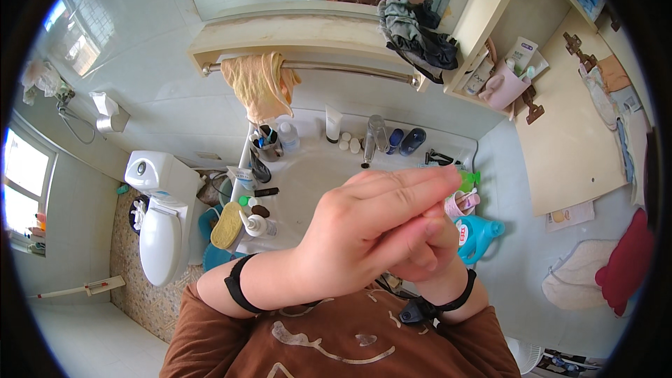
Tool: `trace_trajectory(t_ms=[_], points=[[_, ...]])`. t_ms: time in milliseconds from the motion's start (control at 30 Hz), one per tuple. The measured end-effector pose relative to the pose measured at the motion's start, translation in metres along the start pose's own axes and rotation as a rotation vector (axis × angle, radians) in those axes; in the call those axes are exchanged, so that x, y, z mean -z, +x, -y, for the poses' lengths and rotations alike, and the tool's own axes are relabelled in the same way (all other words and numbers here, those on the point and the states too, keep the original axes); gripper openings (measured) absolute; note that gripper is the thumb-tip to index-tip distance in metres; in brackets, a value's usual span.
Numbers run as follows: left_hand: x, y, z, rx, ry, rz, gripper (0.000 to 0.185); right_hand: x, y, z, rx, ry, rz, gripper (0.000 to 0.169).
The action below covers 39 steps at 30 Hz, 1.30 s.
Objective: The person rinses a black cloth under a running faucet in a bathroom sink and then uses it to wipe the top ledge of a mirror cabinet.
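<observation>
Both hands are pressed together, raised between the camera and the washbasin (299,194). My left hand (362,220) lies over and partly hides my right hand (441,249); their fingers overlap, some bent, and the palms are hidden. No object shows in either hand. Black bands circle both wrists, and a small black device (417,311) sits at the right one. Beyond the right hand are a green bottle (468,180), a pink cup (454,206) and a blue detergent jug (475,239). A white pump bottle (256,224) stands left of the hands.
Several bottles, a white tube (333,123) and a cup of brushes (268,144) line the basin's rim. Above hang a yellow towel (260,84) on a metal rail (346,67) and dark cloth (417,37). A cabinet door (572,131) is at right, a toilet (160,241) at left.
</observation>
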<state>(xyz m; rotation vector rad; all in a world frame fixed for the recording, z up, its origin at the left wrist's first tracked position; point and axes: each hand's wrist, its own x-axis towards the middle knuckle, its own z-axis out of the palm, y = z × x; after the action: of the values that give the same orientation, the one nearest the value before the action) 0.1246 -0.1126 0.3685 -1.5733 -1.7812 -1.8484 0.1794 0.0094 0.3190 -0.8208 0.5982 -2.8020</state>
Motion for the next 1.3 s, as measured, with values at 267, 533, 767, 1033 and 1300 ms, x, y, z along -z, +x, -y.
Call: trace_trajectory(t_ms=[267, 533, 767, 1033, 1300], points=[[0.005, -0.001, 0.0, -0.078, 0.133, -0.022, 0.019, -0.005, 0.001, -0.003, 0.014, -0.099, -0.061, 0.012], [0.008, -0.006, 0.001, -0.073, 0.154, -0.075, 0.017, -0.014, 0.005, -0.004, -0.092, 0.013, -0.171, 0.014], [0.011, -0.008, 0.003, -0.047, 0.162, -0.124, 0.019, -0.012, 0.012, -0.007, -0.097, -0.031, -0.163, 0.019], [0.036, -0.008, 0.029, 0.38, -0.163, -0.344, 0.041, 0.002, 0.043, 0.026, 0.001, -0.776, -0.417, 0.053], [0.114, 0.011, 0.117, 0.463, -0.128, -0.739, 0.043, 0.115, 0.134, 0.133, 0.578, -2.793, -0.269, 0.067]])
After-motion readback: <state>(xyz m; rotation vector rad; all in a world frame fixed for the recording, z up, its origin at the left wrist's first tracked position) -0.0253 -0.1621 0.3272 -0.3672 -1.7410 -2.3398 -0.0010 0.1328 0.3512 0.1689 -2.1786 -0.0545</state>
